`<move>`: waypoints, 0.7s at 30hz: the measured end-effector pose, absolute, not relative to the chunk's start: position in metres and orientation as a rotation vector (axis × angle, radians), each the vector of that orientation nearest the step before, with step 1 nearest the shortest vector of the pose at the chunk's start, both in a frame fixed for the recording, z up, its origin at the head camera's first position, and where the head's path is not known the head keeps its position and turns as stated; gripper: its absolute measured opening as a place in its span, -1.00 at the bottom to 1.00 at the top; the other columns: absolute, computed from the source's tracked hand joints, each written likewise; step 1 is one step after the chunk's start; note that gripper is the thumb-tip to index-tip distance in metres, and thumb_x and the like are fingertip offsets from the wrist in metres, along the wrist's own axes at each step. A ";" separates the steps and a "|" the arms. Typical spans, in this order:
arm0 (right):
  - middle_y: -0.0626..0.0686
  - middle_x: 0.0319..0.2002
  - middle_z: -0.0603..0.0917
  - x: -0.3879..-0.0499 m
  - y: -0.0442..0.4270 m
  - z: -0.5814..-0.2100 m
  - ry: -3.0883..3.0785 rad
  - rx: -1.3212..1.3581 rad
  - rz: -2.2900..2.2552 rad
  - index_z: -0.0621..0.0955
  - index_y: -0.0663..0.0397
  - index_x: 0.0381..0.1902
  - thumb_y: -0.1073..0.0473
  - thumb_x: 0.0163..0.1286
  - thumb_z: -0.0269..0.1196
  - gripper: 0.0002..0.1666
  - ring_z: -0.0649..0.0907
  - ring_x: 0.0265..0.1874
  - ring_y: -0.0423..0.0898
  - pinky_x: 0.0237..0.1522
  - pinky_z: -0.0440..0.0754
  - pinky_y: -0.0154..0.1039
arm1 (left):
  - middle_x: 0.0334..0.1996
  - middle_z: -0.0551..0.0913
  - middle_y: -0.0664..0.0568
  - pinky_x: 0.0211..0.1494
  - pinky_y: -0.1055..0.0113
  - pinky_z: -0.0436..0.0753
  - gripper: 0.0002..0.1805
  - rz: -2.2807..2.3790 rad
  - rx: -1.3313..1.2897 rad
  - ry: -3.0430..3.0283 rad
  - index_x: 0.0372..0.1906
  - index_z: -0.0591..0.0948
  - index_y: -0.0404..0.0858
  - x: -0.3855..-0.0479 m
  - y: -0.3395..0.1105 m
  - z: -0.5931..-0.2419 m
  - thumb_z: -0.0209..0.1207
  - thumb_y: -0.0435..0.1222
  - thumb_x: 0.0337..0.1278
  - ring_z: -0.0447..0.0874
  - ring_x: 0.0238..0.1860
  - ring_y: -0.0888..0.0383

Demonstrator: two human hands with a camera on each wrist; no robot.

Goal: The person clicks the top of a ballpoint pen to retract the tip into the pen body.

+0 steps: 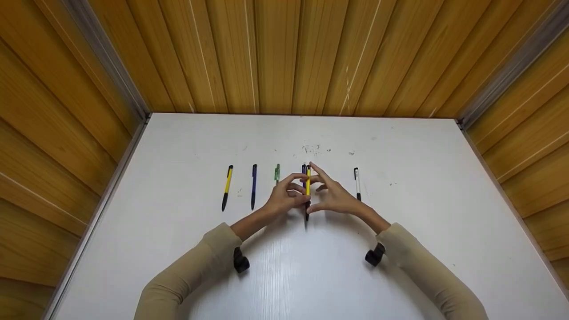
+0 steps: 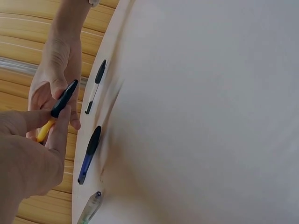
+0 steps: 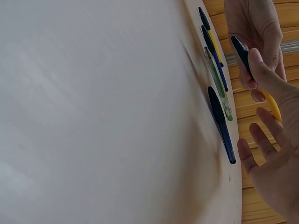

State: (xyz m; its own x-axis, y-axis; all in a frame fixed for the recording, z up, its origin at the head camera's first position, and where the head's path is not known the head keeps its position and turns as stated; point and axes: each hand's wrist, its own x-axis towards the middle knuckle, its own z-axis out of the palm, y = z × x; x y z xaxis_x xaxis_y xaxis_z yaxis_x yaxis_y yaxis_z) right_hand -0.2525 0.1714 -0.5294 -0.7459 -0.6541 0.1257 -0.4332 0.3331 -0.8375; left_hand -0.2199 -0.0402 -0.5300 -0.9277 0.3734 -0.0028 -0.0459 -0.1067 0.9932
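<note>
A yellow pen with a black grip [image 1: 308, 186] is held up above the white table between both hands. My left hand [image 1: 286, 198] pinches it between thumb and fingers, near where yellow meets black in the left wrist view. My right hand [image 1: 335, 196] is at the pen's other side, its thumb at the black grip [image 3: 241, 51] and its other fingers spread, fairly straight. Behind the held pen lies a dark blue pen [image 3: 219, 119], partly hidden by the hands in the head view. A clear green pen [image 1: 277, 172] lies just left of it, its lower part covered by the left hand.
Farther left on the table [image 1: 284, 275] lie a blue pen [image 1: 254, 186] and another yellow-and-black pen [image 1: 227, 188]. A white-and-black pen [image 1: 357, 183] lies to the right, beyond the right wrist. Wood-patterned walls [image 1: 275, 58] border the table's back and sides.
</note>
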 end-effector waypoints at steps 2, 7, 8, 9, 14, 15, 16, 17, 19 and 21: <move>0.17 0.37 0.54 -0.253 0.172 -0.529 2.369 -0.979 -1.370 -0.15 0.00 0.67 0.12 0.01 0.65 0.54 0.50 0.37 0.15 0.29 0.58 0.15 | -0.22 0.65 -0.08 -0.10 0.14 0.83 -0.40 2.120 0.351 1.884 0.33 0.47 -0.33 -0.220 -0.040 -0.530 0.29 -0.58 0.16 0.73 -0.31 0.16; 0.19 0.36 0.53 -0.253 0.173 -0.529 2.384 -0.967 -1.363 -0.12 0.02 0.67 0.13 0.02 0.64 0.51 0.50 0.35 0.17 0.29 0.59 0.15 | -0.24 0.65 -0.10 -0.13 0.13 0.83 -0.41 2.128 0.343 1.890 0.31 0.49 -0.35 -0.220 -0.039 -0.530 0.29 -0.59 0.14 0.73 -0.32 0.14; 0.20 0.35 0.52 -0.253 0.174 -0.529 2.386 -0.968 -1.368 -0.11 0.03 0.67 0.14 0.03 0.63 0.50 0.51 0.34 0.17 0.29 0.59 0.16 | -0.24 0.65 -0.09 -0.15 0.14 0.84 -0.41 2.126 0.342 1.894 0.30 0.49 -0.34 -0.220 -0.038 -0.530 0.29 -0.59 0.13 0.74 -0.32 0.14; 0.21 0.35 0.52 -0.253 0.175 -0.529 2.388 -0.966 -1.374 -0.10 0.04 0.67 0.14 0.03 0.63 0.48 0.51 0.33 0.18 0.28 0.60 0.16 | -0.25 0.65 -0.09 -0.16 0.16 0.84 -0.41 2.124 0.342 1.900 0.30 0.49 -0.34 -0.220 -0.038 -0.530 0.29 -0.59 0.13 0.74 -0.33 0.15; 0.25 0.33 0.51 -0.253 0.179 -0.529 2.392 -0.956 -1.413 -0.04 0.08 0.66 0.17 0.03 0.63 0.44 0.54 0.27 0.17 0.26 0.61 0.16 | -0.28 0.65 -0.03 -0.18 0.11 0.84 -0.43 2.098 0.344 1.939 0.28 0.52 -0.32 -0.221 -0.035 -0.530 0.30 -0.58 0.12 0.74 -0.34 0.16; 0.25 0.33 0.51 -0.253 0.179 -0.529 2.394 -0.955 -1.414 -0.03 0.08 0.66 0.17 0.03 0.63 0.43 0.55 0.27 0.17 0.25 0.61 0.15 | -0.29 0.65 -0.02 -0.17 0.09 0.84 -0.43 2.094 0.344 1.941 0.28 0.52 -0.32 -0.221 -0.035 -0.530 0.29 -0.57 0.13 0.73 -0.35 0.16; 0.25 0.33 0.51 -0.253 0.180 -0.529 2.396 -0.953 -1.414 -0.02 0.08 0.66 0.18 0.03 0.63 0.43 0.55 0.27 0.17 0.26 0.61 0.15 | -0.29 0.64 -0.01 -0.16 0.06 0.84 -0.43 2.089 0.344 1.944 0.28 0.52 -0.31 -0.221 -0.034 -0.530 0.29 -0.57 0.13 0.73 -0.35 0.16; 0.25 0.33 0.51 -0.253 0.181 -0.529 2.398 -0.951 -1.414 -0.01 0.07 0.66 0.18 0.03 0.63 0.42 0.55 0.27 0.17 0.26 0.61 0.14 | -0.29 0.64 -0.01 -0.14 0.04 0.83 -0.43 2.087 0.346 1.944 0.28 0.52 -0.31 -0.221 -0.034 -0.530 0.29 -0.58 0.14 0.73 -0.35 0.16; 0.24 0.33 0.51 -0.252 0.182 -0.528 2.403 -0.942 -1.410 0.00 0.05 0.66 0.18 0.03 0.63 0.41 0.55 0.27 0.17 0.26 0.61 0.14 | -0.29 0.63 -0.01 -0.13 0.02 0.83 -0.43 2.085 0.342 1.941 0.29 0.51 -0.31 -0.221 -0.033 -0.530 0.29 -0.58 0.14 0.72 -0.36 0.17; 0.23 0.32 0.52 -0.252 0.184 -0.527 2.404 -0.936 -1.411 0.03 0.05 0.65 0.19 0.02 0.63 0.40 0.55 0.27 0.17 0.27 0.61 0.15 | -0.29 0.64 -0.01 -0.11 0.00 0.83 -0.42 2.082 0.337 1.944 0.30 0.50 -0.32 -0.222 -0.032 -0.530 0.29 -0.57 0.15 0.72 -0.36 0.19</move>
